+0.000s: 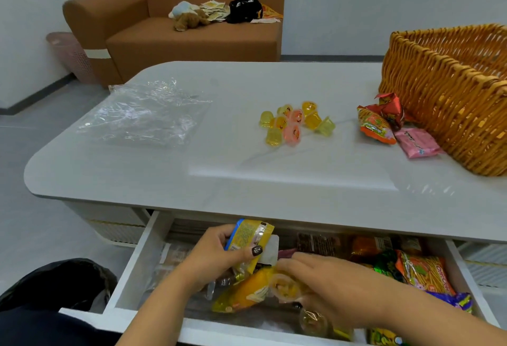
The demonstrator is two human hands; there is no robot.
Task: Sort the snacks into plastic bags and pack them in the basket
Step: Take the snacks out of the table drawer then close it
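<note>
- A person's left hand (219, 252) grips a small yellow and blue foil snack packet (251, 238), thumb curled across its front, holding it upright above an open white drawer (131, 271) under the table's near edge.
- The right hand (326, 282) reaches into the same drawer, fingers bent down onto a clear wrapped snack with yellow filling (285, 286); whether they pinch it or only touch it cannot be told.
- A yellow-orange snack pouch (244, 293) lies just below both hands, among many other bright packets filling the drawer, including an orange noodle-snack bag (425, 274) at the right.
- On the glossy white table (247, 175) above, a cluster of small yellow and pink jelly cups (296, 123) sits near the middle.
- To their right lie an orange snack packet (375, 126), a red foil packet (389, 109) and a pink wrapper (417, 145), touching a large woven orange-brown wicker basket (450, 98) at the table's right end.
- Crumpled clear plastic bags (142, 112) lie flat at the table's left end, well apart from the snacks.
- Behind the table stands a brown sofa (192, 41) with a brown soft toy (189, 20) and a black bag (244, 8) on its seat.
- A pink slotted bin (71, 54) stands beside the sofa.
</note>
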